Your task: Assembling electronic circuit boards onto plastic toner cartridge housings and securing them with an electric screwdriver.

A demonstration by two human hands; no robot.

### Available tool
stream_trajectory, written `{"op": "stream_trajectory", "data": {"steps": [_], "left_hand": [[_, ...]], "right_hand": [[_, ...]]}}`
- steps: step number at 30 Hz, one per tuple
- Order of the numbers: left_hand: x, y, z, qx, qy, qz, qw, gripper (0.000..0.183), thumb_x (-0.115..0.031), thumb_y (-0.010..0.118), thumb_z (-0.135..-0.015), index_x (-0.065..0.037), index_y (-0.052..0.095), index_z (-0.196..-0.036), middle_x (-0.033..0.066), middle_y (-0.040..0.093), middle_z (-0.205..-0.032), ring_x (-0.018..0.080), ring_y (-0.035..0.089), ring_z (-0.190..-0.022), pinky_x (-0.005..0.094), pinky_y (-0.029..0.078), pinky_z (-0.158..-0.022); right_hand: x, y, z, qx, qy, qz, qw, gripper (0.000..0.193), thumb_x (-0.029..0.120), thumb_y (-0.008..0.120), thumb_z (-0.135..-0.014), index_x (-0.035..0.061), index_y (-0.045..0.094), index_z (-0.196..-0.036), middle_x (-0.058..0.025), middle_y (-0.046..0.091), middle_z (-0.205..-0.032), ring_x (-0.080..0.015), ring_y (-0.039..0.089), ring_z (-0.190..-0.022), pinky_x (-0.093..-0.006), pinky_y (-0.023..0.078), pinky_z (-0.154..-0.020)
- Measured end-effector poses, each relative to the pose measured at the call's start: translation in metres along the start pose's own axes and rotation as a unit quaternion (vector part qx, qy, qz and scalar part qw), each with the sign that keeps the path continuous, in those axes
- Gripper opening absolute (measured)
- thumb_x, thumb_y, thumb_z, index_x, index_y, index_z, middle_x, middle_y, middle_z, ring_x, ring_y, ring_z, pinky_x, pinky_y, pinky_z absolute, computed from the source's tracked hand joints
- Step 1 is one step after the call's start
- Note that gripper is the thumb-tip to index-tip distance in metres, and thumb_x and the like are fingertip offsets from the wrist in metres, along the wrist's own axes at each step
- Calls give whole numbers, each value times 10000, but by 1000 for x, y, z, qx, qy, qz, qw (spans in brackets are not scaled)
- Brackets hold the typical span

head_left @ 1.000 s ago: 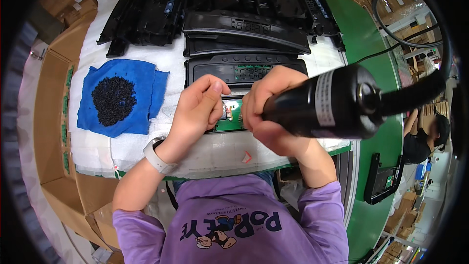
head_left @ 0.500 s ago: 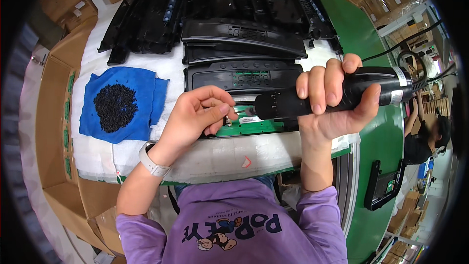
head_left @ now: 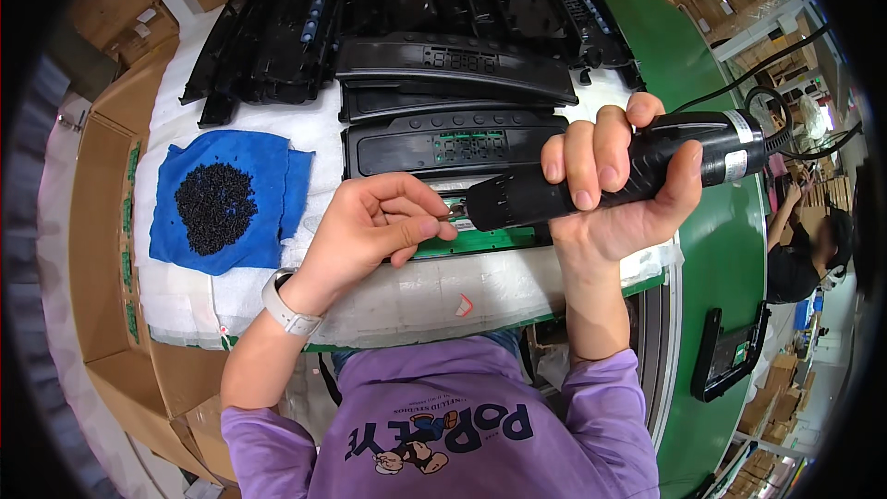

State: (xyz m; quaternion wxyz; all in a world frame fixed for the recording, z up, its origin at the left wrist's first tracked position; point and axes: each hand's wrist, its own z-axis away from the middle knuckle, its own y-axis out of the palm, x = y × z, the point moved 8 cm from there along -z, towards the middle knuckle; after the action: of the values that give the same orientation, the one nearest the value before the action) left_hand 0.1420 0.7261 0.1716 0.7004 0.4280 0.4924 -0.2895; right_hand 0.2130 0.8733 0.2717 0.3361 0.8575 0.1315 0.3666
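My right hand (head_left: 614,180) is wrapped round a black corded electric screwdriver (head_left: 679,152), held nearly level with its nose pointing left. The fingertips of my left hand (head_left: 388,222) are pinched together at the screwdriver's bit (head_left: 456,212); what they hold, if anything, is too small to make out. Beneath both hands lies a green circuit board (head_left: 490,242), partly hidden by them. Just beyond it, a black plastic panel (head_left: 397,150) with a display cutout rests on the table. To the left, a pile of small black screws (head_left: 214,208) sits on a folded blue cloth (head_left: 286,194).
More black panels (head_left: 388,65) and long black housings (head_left: 277,46) are stacked at the table's far side. An open cardboard box (head_left: 106,249) stands along the left. The screwdriver's cord (head_left: 776,111) runs off right. A person (head_left: 813,254) works at far right, beyond a green surface (head_left: 688,351).
The screwdriver in my right hand has moved slightly left, bringing its bit to my left fingertips. My left hand stays pinched, and the whole view has shifted a little.
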Motion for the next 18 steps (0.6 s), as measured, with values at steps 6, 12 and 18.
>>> {"op": "stream_trajectory", "data": {"steps": [6,12,18], "left_hand": [[0,1,1,8,-6,5,1000,101,13,574,-821,46,576,-917,137,662,-813,31,453,-483,154,372,-465],[-2,6,1,15,-3,-39,999,123,28,583,-800,45,576,-921,126,662,-819,36,469,-499,165,377,-465],[-11,-34,0,-174,86,-12,981,106,-39,488,-871,8,555,-939,98,646,-887,60,524,-664,188,417,-609]], "right_hand": [[-2,1,-1,-23,5,1,1000,377,426,419,-895,60,477,-962,-26,446,-561,-144,411,-404,-340,410,-481],[-3,-5,-1,-64,14,-17,998,339,361,387,-909,37,469,-963,-33,440,-550,-146,413,-403,-333,411,-466],[-6,0,-9,54,50,174,982,338,352,450,-878,25,442,-962,-15,416,-555,-119,397,-404,-303,394,-476]]}}
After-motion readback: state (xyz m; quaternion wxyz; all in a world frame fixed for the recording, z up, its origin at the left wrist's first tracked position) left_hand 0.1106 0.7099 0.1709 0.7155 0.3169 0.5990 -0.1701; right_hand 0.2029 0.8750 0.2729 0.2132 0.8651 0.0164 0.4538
